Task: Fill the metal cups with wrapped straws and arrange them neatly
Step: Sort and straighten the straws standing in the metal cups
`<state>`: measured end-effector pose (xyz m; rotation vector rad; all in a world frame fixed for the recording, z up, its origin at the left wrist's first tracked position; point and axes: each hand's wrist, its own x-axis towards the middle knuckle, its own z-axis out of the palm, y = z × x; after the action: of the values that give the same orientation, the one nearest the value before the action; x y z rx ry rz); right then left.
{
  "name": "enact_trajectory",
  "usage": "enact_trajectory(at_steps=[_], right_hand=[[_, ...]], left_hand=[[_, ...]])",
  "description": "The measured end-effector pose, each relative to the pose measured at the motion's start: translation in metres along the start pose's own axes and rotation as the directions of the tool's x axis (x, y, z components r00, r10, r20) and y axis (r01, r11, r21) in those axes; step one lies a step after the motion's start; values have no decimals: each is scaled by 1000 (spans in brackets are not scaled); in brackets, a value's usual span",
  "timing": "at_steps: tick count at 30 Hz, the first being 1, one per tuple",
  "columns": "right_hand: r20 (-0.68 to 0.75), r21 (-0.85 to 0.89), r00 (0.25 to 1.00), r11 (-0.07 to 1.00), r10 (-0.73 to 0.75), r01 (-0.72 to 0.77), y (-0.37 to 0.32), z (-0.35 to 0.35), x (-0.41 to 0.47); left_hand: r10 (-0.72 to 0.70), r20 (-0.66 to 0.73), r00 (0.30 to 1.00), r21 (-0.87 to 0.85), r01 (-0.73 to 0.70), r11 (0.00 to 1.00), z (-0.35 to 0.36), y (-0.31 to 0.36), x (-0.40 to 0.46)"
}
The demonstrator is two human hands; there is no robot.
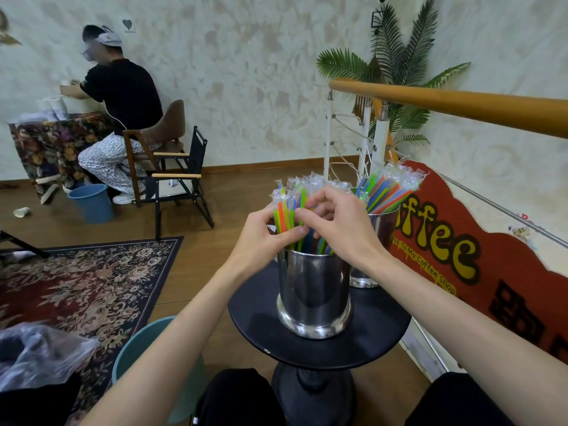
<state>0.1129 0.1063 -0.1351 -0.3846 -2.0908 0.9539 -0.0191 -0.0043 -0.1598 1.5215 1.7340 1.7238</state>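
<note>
Metal cups: the near cup [314, 290] stands mid-way on the small round table [255, 305], the far cup [379, 232] just behind it near the rim (a nudge could send it off). Both hold wrapped straws [284, 210]. The left hand [261, 238] and right hand [341, 222] pinch the near bundle; tugging sideways might tip that cup or spill straws.
</note>
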Motion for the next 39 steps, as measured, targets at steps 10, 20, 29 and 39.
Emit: enact_trajectory(at_steps=[10,20,29,39], right_hand=[[-51,-319,999,948,-18,0,13,-11,-4],[12,-436,1000,900,17,-10,5,1,2],[31,-422,998,906,54,-36,3,3,3],[12,-354,998,934,58,-50,3,4,0]], left_hand=[[-8,-41,999,27,9,1000,1,0,0],[37,-35,999,93,-34,995,2,0,0],[21,-88,996,104,-11,995,2,-4,3],[30,-126,992,125,-14,992,5,-5,1]])
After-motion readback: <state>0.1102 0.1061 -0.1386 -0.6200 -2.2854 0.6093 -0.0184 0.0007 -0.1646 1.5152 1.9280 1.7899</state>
